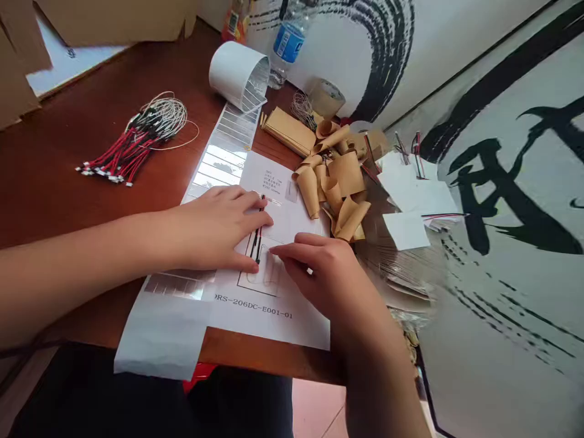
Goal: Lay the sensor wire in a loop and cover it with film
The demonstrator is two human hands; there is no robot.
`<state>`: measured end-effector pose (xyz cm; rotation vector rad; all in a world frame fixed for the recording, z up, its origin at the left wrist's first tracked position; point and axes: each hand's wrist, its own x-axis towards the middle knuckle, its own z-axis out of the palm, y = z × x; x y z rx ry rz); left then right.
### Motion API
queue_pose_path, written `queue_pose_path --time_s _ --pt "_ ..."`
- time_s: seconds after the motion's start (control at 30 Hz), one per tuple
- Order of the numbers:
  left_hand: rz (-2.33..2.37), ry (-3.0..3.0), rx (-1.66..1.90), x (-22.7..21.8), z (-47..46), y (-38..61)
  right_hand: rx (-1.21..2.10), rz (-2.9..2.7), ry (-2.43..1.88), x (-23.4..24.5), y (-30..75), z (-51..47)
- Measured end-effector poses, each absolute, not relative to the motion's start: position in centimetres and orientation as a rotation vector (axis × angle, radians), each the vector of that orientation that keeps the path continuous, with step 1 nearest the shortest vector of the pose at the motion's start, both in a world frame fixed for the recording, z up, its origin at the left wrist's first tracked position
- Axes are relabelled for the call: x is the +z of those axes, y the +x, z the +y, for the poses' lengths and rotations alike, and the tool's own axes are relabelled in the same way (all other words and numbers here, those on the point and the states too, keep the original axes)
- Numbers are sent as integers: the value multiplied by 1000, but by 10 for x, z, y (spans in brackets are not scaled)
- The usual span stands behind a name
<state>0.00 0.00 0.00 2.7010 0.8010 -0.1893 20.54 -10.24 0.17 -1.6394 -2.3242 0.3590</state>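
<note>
My left hand (219,228) lies on a white printed sheet (274,292) and presses a thin red and black wire (258,237) down with fingers and thumb. My right hand (319,271) rests beside it on the same sheet, fingers curled, fingertip touching the paper next to the wire. The wire lies over an outline drawn on the sheet. A strip of shiny label backing (219,158) runs from under my left hand up to a white roll (237,73).
A bundle of red, black and white wires (137,137) lies at the left of the brown table (68,194). Curled brown paper scraps (333,182) pile up beyond the sheet. White paper slips (410,201), a tape roll (326,97) and a water bottle (287,39) stand at the back.
</note>
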Motion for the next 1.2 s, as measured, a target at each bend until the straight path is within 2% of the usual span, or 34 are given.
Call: queue_pose_path --time_s 1.2 --pt "795 2734 -137 -6 -5 0 615 -2283 -1766 10 196 -104"
